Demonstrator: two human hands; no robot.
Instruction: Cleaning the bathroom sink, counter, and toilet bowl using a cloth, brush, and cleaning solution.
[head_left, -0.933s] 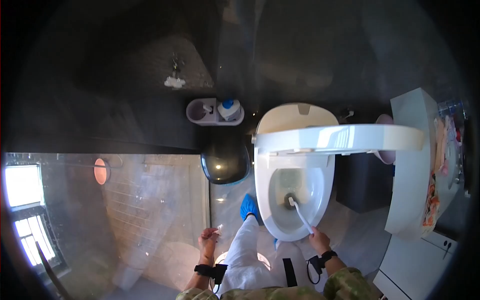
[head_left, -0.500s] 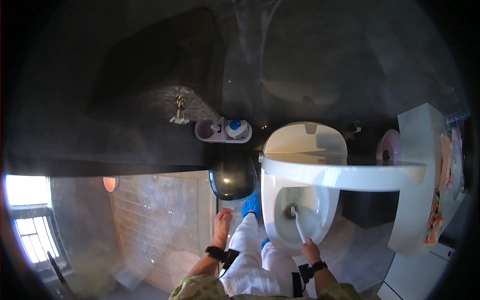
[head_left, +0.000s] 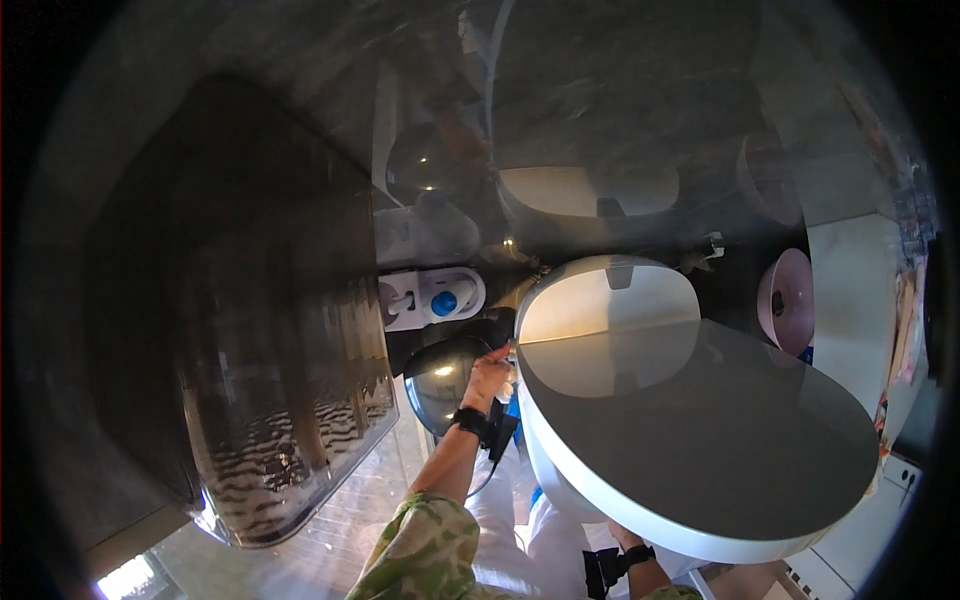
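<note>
My left hand [head_left: 489, 377] is at the left side of the toilet [head_left: 560, 305], its fingers curled around a small knob [head_left: 513, 351] near the lid hinge. The toilet lid [head_left: 720, 440], a glossy grey oval with a white rim, spreads across the view and covers the bowl. My right hand [head_left: 624, 537] shows only in part below the lid's near rim. Its fingers are behind the lid, and whatever they hold is hidden. Both wrists wear black straps.
A black rounded bin [head_left: 438, 390] stands beside my left hand. Behind it is a pale lavender holder [head_left: 470, 283] with a blue-topped bottle [head_left: 443, 304]. A large dark glossy block [head_left: 290, 330] fills the left. At right are a pink basin [head_left: 790, 305] and a white cabinet [head_left: 855, 285].
My left hand has moved up from below the bin to the toilet's side knob. The view has shifted. The bowl and the white toilet brush in my right hand have gone behind the lid.
</note>
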